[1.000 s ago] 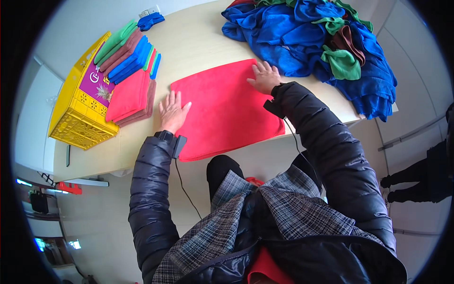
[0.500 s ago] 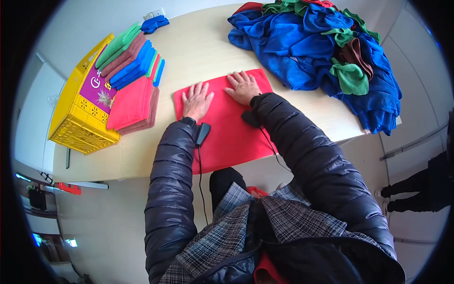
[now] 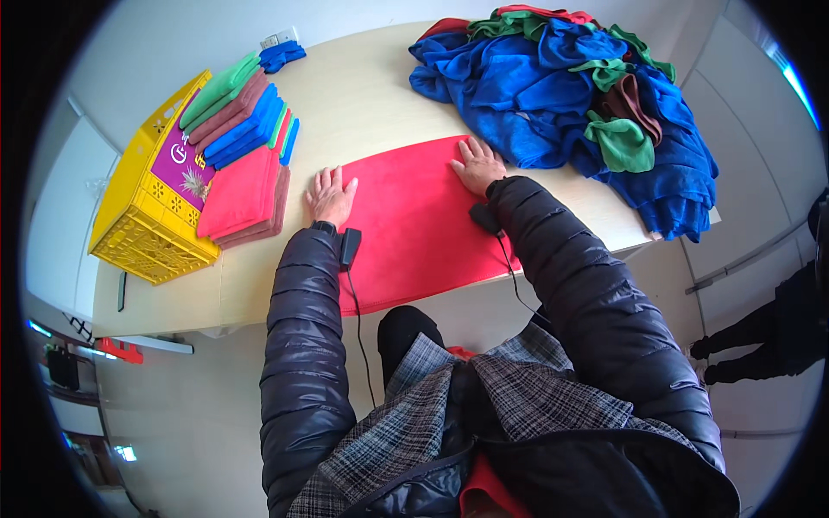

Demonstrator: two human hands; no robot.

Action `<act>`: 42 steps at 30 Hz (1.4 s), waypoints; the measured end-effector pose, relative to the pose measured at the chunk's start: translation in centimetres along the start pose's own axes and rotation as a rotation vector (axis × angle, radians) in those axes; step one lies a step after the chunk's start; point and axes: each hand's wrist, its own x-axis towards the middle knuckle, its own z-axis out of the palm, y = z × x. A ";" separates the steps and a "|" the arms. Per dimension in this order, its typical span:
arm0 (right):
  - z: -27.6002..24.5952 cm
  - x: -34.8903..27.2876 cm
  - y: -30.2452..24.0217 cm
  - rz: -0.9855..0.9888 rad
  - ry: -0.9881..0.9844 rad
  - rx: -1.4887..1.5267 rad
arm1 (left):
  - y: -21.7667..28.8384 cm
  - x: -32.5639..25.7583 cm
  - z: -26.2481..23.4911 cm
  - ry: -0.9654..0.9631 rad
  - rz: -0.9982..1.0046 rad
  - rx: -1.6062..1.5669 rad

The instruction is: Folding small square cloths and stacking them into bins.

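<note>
A red cloth [image 3: 406, 220] lies flat on the table in front of me, its near edge at the table's front. On its upper left side rests my left hand [image 3: 332, 197], fingers spread and palm down at the cloth's edge. My right hand [image 3: 480, 167] lies flat at the far right corner of the cloth, fingers also apart. Neither hand grips anything. Small black devices with cables hang at both wrists.
Folded cloths in several colours [image 3: 240, 194] lean against a yellow plastic crate [image 3: 147, 220] at the left. A heap of crumpled blue, green, red and brown cloths [image 3: 553, 104] covers the right side of the pale table [image 3: 345, 95]. A small blue cloth [image 3: 281, 55] lies by the wall socket.
My hands have slid apart over the cloth, the left one leftward and the right one rightward, from its far middle to its two sides.
</note>
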 end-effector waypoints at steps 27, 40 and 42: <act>-2.5 -19.4 -1.9 -0.176 0.113 -0.068 | 3.3 -18.0 -3.0 0.035 0.141 0.074; -3.2 -22.7 3.6 -0.044 0.222 -0.060 | -0.4 -19.9 -2.6 0.073 0.069 0.111; -3.5 -23.1 4.1 -0.023 0.222 -0.062 | -1.3 -20.3 -2.7 0.068 0.062 0.102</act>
